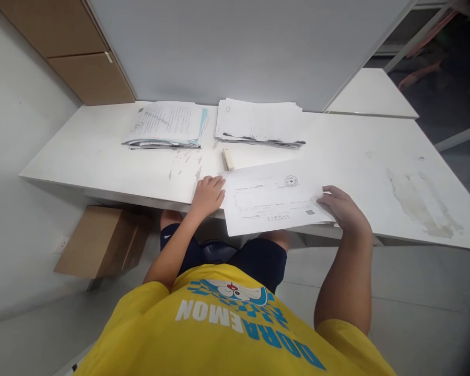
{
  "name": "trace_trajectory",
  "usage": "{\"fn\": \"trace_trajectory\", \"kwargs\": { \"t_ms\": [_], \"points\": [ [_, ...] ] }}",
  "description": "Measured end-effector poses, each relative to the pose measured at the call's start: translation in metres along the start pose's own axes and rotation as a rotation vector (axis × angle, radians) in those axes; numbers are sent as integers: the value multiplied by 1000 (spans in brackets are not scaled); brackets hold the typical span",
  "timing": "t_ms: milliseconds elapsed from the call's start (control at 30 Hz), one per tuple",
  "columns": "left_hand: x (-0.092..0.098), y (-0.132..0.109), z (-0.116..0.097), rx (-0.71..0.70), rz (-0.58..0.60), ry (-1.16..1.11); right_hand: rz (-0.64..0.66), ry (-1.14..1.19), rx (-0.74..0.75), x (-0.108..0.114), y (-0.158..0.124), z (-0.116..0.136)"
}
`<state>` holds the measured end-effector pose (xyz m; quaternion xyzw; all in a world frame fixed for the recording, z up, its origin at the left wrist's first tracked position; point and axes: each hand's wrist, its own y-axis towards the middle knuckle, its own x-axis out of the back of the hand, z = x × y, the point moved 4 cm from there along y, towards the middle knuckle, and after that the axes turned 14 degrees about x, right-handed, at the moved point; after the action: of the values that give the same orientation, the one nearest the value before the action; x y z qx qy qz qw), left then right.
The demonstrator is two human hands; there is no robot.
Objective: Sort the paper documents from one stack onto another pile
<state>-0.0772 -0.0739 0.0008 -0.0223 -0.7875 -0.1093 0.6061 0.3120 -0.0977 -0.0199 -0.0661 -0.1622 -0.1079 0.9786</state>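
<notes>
A printed sheet of paper (262, 198) with a round star stamp lies on the desk, its near edge hanging past the desk's front. My right hand (339, 206) pinches its right edge between thumb and fingers. Beside the sheet's left edge, my left hand (209, 196) rests on the desk with fingers loosely stretched and nothing visible in it. Whether its fingertips touch the paper is hard to see. Just beyond the sheet lies a small cream block (227, 159), perhaps a stapler or eraser.
Two paper stacks stand at the back of the white desk (82, 151): a left stack (164, 122) with blue sheets and a right stack (260, 121) with dark smudged edges. A grey panel (238, 47) rises behind. Cardboard boxes (88, 240) sit below left. A person's arm (419, 75) shows far right.
</notes>
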Motion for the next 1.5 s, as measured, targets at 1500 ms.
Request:
{"fn": "trace_trajectory", "kwargs": {
  "t_ms": [1500],
  "points": [
    [-17, 95, -6, -74, 54, -112, -209, 140, 156, 0, -9, -21]
  ]
}}
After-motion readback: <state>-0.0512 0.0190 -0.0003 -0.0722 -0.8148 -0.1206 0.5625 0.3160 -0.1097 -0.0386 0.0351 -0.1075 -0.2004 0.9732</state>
